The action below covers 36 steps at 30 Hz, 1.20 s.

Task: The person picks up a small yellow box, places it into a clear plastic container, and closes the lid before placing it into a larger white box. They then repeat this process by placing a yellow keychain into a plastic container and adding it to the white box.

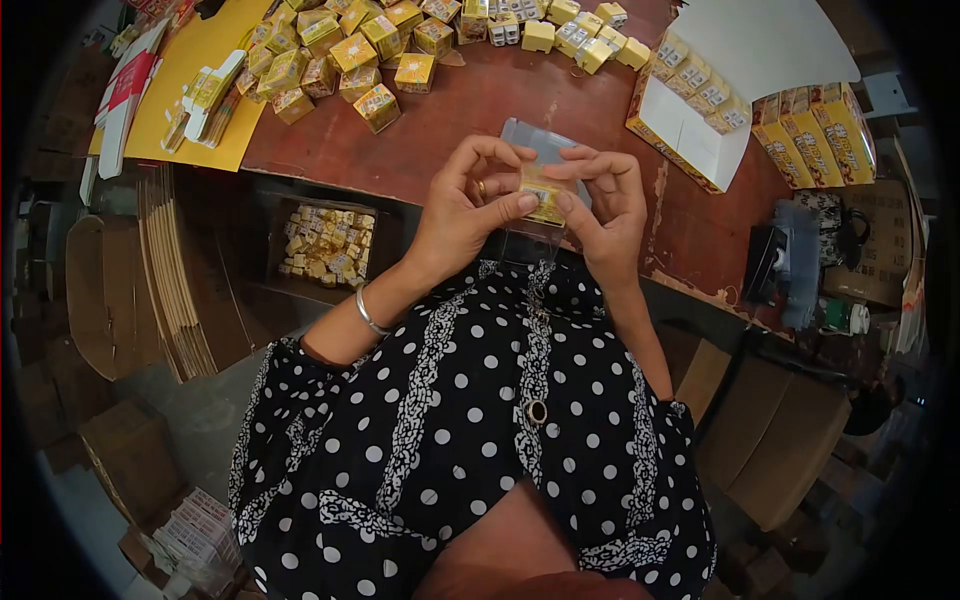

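Observation:
Between my two hands is a small yellow box point(543, 207), held just over the front edge of the red-brown table. A clear plastic film point(540, 138) spreads behind the box and also hangs below it. My left hand point(472, 200) is closed, its thumb pressing the left side of the box and its curled fingers at the film. On the other side my right hand point(608, 205) is closed too, thumb on the box's right edge and bent fingertips over the film. The fingers hide part of the box.
Many small yellow printed boxes point(355, 52) are heaped at the back left, beside plain yellow-and-white pieces point(585, 40). An open display carton point(678, 150) and upright printed boxes point(815, 135) stand at right. Below the table edge, a carton point(275, 245) holds more small pieces.

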Each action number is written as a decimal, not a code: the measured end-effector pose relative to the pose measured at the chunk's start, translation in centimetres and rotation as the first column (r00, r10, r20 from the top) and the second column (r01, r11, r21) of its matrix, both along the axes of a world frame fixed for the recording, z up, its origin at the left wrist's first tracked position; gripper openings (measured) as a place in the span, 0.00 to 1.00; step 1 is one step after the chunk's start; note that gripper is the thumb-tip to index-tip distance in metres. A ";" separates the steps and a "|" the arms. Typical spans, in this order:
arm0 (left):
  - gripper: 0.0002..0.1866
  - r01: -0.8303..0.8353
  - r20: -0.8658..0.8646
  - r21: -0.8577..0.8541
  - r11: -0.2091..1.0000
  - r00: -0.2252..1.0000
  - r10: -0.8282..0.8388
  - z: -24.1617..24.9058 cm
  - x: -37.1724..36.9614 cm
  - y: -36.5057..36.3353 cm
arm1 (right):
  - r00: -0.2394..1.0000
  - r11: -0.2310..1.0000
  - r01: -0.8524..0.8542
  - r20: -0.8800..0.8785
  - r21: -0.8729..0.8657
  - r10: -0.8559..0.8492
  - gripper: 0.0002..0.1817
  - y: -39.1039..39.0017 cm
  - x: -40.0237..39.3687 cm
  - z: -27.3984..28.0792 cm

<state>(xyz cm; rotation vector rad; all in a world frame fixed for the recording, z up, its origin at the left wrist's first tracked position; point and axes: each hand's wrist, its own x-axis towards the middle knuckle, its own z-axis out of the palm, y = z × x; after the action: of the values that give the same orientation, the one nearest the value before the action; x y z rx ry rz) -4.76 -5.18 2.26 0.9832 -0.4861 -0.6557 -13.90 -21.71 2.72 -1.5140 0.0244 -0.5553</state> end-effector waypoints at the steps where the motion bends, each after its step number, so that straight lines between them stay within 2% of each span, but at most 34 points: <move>1: 0.19 0.009 -0.006 -0.001 1.000 1.000 -0.009 0.1 -0.3 0.0 | 1.000 1.000 0.000 -0.001 0.002 0.000 0.09 -0.5 0.0 -0.2; 3: 0.20 0.017 -0.015 0.001 1.000 1.000 -0.017 0.0 -0.7 0.0 | 0.983 0.979 -0.166 0.064 -0.115 0.174 0.11 -1.7 0.1 -0.5; 4: 0.20 0.017 0.013 0.012 1.000 1.000 -0.017 -0.2 -0.9 0.0 | 0.983 0.980 -0.166 0.062 -0.111 0.174 0.11 -1.6 -0.1 -0.4; 6: 0.20 0.020 0.037 0.026 0.999 0.999 -0.021 -0.4 -1.2 0.1 | 0.962 0.975 -0.169 -0.192 0.142 0.194 0.11 -1.2 -0.6 0.6; 9: 0.21 0.005 0.057 0.040 0.999 0.998 -0.007 -0.2 -1.3 0.1 | 0.958 0.987 -0.122 -0.249 0.104 0.144 0.09 -0.6 -0.7 1.9; 13: 0.22 0.029 0.064 0.072 0.997 0.997 -0.034 0.4 -1.5 0.0 | 0.968 0.992 -0.106 -0.221 0.073 0.120 0.07 -1.0 -0.7 2.1; 15: 0.22 0.037 0.056 0.089 0.995 0.998 -0.042 0.5 -1.6 0.0 | 0.947 0.992 -0.072 -0.305 0.107 0.102 0.05 -1.3 -0.6 2.6; 18: 0.23 0.043 0.053 0.086 0.995 0.997 -0.048 0.6 -1.6 0.2 | 0.954 0.986 -0.132 -0.256 0.105 0.155 0.04 -1.6 -0.5 2.3; 20: 0.21 0.094 -0.023 0.076 0.993 0.995 -0.092 0.8 -1.7 0.4 | 0.954 0.987 -0.132 -0.258 0.087 0.150 0.03 -1.7 -0.6 2.0; 22: 0.20 0.070 0.002 0.060 0.996 0.998 -0.070 0.8 -1.8 0.3 | 0.954 0.989 -0.132 -0.261 0.068 0.145 0.03 -1.6 -0.7 1.7; 27: 0.17 0.051 0.028 0.046 0.998 0.998 -0.053 0.5 -1.9 0.3 | 0.990 0.995 -0.083 -0.119 -0.055 0.076 0.03 -0.9 -1.1 0.9; 31: 0.16 0.077 0.057 0.086 0.993 0.995 -0.083 0.0 -1.7 0.4 | 0.969 0.996 -0.082 -0.236 -0.046 0.069 0.03 -0.9 -0.9 1.9; 33: 0.16 0.084 0.045 0.088 0.993 0.995 -0.088 -0.2 -1.6 0.4 | 0.949 0.988 -0.139 -0.295 -0.068 0.113 0.02 -1.4 -0.7 2.1; 36: 0.15 0.053 0.062 0.052 0.997 0.996 -0.057 -0.4 -1.6 0.6 | 0.970 0.975 -0.174 -0.192 -0.140 0.146 0.05 -1.8 -0.8 0.7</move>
<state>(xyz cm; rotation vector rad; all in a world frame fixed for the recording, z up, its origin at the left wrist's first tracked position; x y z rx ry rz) -6.31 -4.58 1.90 1.0433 -0.5566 -0.6903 -14.68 -23.47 3.43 -1.6986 -0.0015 -0.2934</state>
